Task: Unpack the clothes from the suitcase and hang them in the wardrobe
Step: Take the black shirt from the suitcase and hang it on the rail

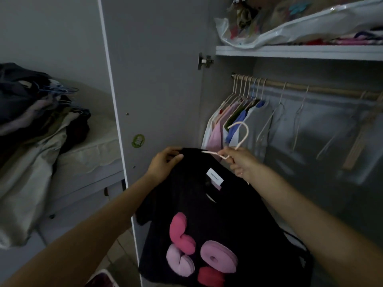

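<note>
A black T-shirt [209, 214] with pink and purple padded shapes on its front hangs in front of me, a white label showing at its neck. My left hand [163, 164] pinches its left shoulder. My right hand [241, 162] grips a pale pink hanger [242, 133] just below the hook, and the hanger's left arm lies across the collar. Beyond my hands is the wardrobe rail [310, 87], with several hung clothes [234, 119] bunched at its left end and a few bare hangers [298, 112] further right.
The open wardrobe door [157, 79] stands just left of the shirt. A shelf [300, 51] above the rail carries a plastic bag of fabrics [290, 23]. On the left, a heap of clothes with hangers [39, 112] lies on a bed [89, 154].
</note>
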